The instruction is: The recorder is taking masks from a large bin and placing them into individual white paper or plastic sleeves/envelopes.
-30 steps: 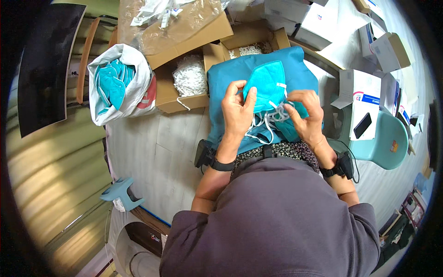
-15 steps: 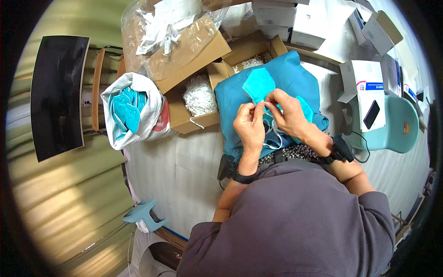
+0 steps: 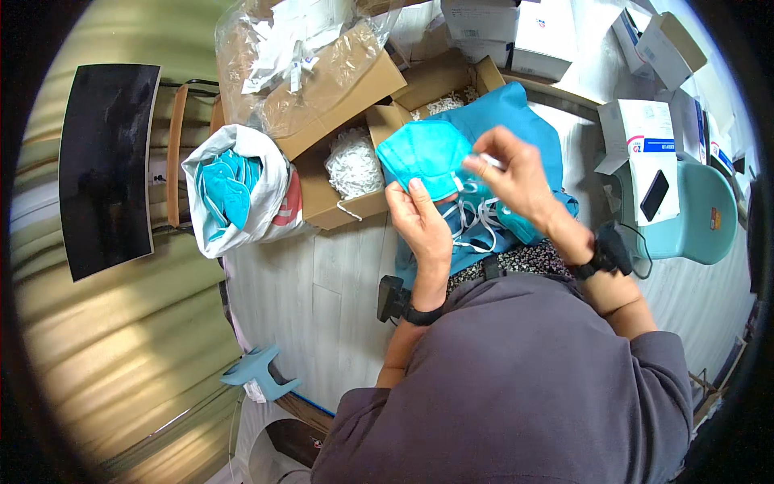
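- The person wears a grey top and leans over their lap.
- The left hand (image 3: pixel 421 222) is curled shut on the lower edge of a teal face mask (image 3: pixel 425 160), with the thumb lying on top of it.
- The right hand (image 3: pixel 512 173) is raised beside the mask. Its fingers pinch a small white strap end (image 3: pixel 489 161) at the mask's right edge.
- The mask is held up in the air between the two hands, above the lap.
- Under the hands, white straps (image 3: pixel 470 216) lie tangled on a blue cloth (image 3: pixel 516 121) spread over the lap.
- To the left, on the pale floor (image 3: pixel 322 282), a white bag (image 3: pixel 242 198) stands open with more teal masks inside.
- Just past the mask, an open brown box (image 3: pixel 343 173) holds a heap of white straps.
- Further off, a clear plastic bag (image 3: pixel 282 56) rests on flat cardboard.
- On the right, a black phone (image 3: pixel 654 195) lies on a white box on top of a light green stool (image 3: pixel 697 214).
- Far up, more white boxes (image 3: pixel 516 32) are stacked together.
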Available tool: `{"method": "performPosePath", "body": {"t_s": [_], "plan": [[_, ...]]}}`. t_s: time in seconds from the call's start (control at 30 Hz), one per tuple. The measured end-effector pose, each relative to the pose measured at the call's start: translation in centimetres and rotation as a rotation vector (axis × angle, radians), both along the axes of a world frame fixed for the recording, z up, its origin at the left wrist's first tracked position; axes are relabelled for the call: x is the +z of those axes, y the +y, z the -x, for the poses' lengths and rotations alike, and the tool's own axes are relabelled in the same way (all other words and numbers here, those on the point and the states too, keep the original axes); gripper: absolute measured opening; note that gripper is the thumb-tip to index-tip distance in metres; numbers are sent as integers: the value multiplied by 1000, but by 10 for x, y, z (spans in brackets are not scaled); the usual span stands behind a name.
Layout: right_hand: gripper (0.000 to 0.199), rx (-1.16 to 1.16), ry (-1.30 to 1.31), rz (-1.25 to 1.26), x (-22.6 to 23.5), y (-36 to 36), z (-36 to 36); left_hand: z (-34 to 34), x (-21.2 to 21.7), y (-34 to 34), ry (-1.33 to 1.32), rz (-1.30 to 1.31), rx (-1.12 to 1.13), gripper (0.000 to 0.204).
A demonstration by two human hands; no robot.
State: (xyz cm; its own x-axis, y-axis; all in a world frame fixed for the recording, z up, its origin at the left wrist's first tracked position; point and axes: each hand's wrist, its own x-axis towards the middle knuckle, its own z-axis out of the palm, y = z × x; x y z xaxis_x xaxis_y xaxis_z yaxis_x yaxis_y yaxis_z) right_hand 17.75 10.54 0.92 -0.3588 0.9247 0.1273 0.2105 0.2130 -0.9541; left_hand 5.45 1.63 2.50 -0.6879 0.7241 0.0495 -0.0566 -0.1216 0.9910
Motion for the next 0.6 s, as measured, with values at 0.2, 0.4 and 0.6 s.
{"method": "performPosePath", "body": {"t_s": [0.2,0.4,0.6], "plan": [[18,130,121,266,4,-19,9,4,-20,-1,44,9,-8,30],[8,-30,-217,-221,-50,30,-27,15,1,-17,-227,18,-38,22],[11,149,274,442,9,2,-3,11,15,-5,-120,-40,92,26]]}}
